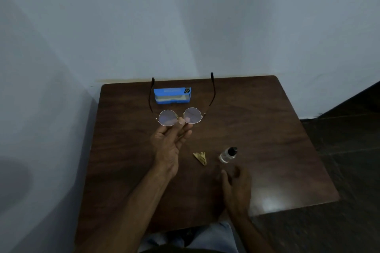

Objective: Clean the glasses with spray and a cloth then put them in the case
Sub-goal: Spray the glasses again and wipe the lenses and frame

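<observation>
While the lenses wait for their first mist of cleaner, a person seated at a dark wooden tabletop (267, 129) readies both hands.

Left hand: the left hand (171, 137) is raised palm-up and pinches the glasses (180, 116) at the bridge, thumb on the near side, fingers curled behind.

Glasses: held just above the tabletop, lenses facing the wearer, both temples unfolded and pointing away toward the wall.

Right hand: the right hand (236, 185) hangs low over the tabletop with fingers loosely spread and holding nothing; it is blurred, so whether it touches the wood cannot be told.

Spray: a small clear spray bottle (227, 155) with a black cap stands upright just beyond the right fingertips, apart from them.

Cloth: a small folded yellowish cloth (200, 157) lies between the two hands, near the bottle.

Case: a blue case (172, 95) sits at the far edge, behind the glasses and between the temples as seen from here.

Step in hand: by appearances, fetching the spray.

Doing it well: grip the bottle around its body, since it looks narrow and easily toppled; keep the pinch on the bridge alone so no finger smears a lens; turn the nozzle to the lenses and away from the face; hold the frame steady and clear of the tabletop.

Risk: the thin wire frame may twist if squeezed hard.
</observation>
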